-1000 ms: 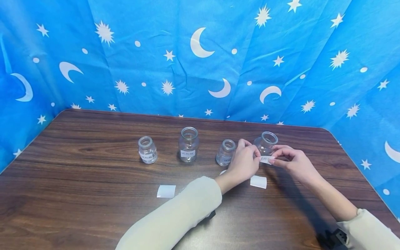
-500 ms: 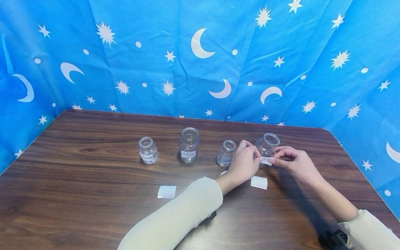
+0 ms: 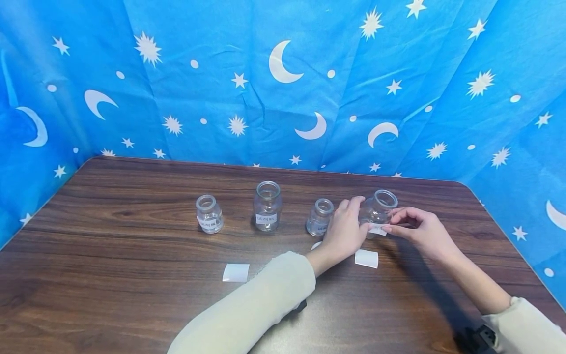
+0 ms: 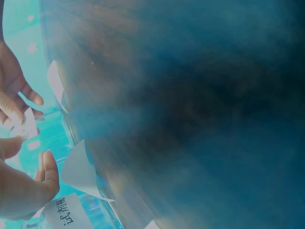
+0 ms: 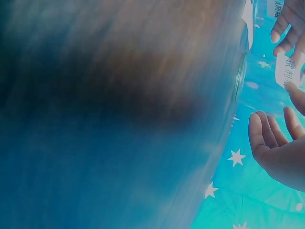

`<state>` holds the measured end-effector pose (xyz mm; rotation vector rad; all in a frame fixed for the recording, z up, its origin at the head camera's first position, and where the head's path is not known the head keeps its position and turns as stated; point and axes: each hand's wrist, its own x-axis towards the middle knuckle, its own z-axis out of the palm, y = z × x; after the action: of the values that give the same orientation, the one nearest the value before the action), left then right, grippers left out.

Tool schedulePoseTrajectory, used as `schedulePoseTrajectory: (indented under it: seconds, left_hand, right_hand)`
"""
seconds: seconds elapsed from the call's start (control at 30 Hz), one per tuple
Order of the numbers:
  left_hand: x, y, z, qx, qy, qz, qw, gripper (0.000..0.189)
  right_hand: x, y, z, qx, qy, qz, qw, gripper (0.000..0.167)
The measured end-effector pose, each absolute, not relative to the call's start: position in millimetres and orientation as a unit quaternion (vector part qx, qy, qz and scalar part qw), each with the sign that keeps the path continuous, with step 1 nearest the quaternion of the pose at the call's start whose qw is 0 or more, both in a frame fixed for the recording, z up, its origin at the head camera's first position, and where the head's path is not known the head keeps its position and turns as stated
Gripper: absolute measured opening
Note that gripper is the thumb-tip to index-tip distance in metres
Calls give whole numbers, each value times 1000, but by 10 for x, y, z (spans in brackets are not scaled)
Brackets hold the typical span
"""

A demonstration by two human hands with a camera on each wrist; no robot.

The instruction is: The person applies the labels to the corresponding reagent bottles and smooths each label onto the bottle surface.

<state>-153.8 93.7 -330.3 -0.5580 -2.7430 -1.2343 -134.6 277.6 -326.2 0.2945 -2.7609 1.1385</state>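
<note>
A clear glass jar (image 3: 375,213) stands at the right of the row, leaning slightly right, with a white handwritten label (image 3: 377,230) against its lower front. My left hand (image 3: 347,228) is at the jar's left, its thumb on the label's left end and its fingers fairly straight near the glass. My right hand (image 3: 426,233) holds the label's right end at the thumb, its other fingers bent beside the jar. Handwriting on the label (image 5: 288,70) shows between the two hands in the right wrist view. The left hand partly covers the jar.
Left of the hands stand a small labelled jar (image 3: 319,219), a taller labelled jar (image 3: 267,204) and another small labelled jar (image 3: 209,212). White paper pieces lie in front, one at the centre (image 3: 236,272) and one at the right (image 3: 366,258). A blue curtain (image 3: 283,113) hangs behind the table (image 3: 132,236).
My left fingers have straightened and spread away from the label while the thumb stays on it. The right-hand jar's mouth has shifted slightly right and nearer. My right hand has barely moved.
</note>
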Motion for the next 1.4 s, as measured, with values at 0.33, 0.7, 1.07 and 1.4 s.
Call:
schedulePoseTrajectory:
  seconds: [0.33, 0.7, 1.07, 1.4]
  left_hand:
    - [-1528, 917, -3304, -197, -891, -407, 33, 46]
    - [-1508, 960, -3270, -193, -906, -375, 18, 46]
    - [-1539, 949, -3259, -206, -910, -359, 22, 46]
    - [-1565, 926, -3285, -210, -903, -374, 23, 45]
  right_hand:
    - [-1352, 2845, -3279, 126, -917, 371, 72, 23]
    - [-1384, 2875, -3298, 163, -905, 385, 76, 33]
    - [-1394, 2853, -3323, 183, -915, 342, 107, 37]
    - [-1415, 2855, -3338, 188, -919, 325, 124, 39]
